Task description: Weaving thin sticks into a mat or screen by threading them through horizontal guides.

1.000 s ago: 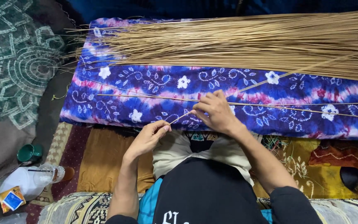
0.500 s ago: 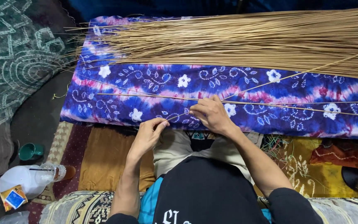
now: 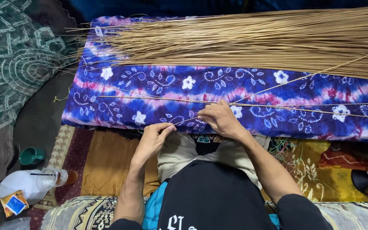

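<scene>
Tan and thin, the stick [image 3: 187, 120] you hold runs between your two hands, just over the near edge of the cloth [image 3: 158, 85]. Your left hand [image 3: 152, 140] pinches its near end between thumb and fingertips; your right hand [image 3: 220, 119] is closed over the other end, fingers curled down onto the cloth. It looks stiff, dry and nearly straight, no thicker than a straw.

By the look of it you are early in the work: only a few single sticks [image 3: 277, 104] lie apart on the blue flowered cloth, while the big bundle [image 3: 256, 40] along the far edge seems barely thinned.

Beyond your left elbow, on the floor, stand a green cup [image 3: 31, 156], a clear bottle [image 3: 43, 181] and a small carton [image 3: 13, 203].
</scene>
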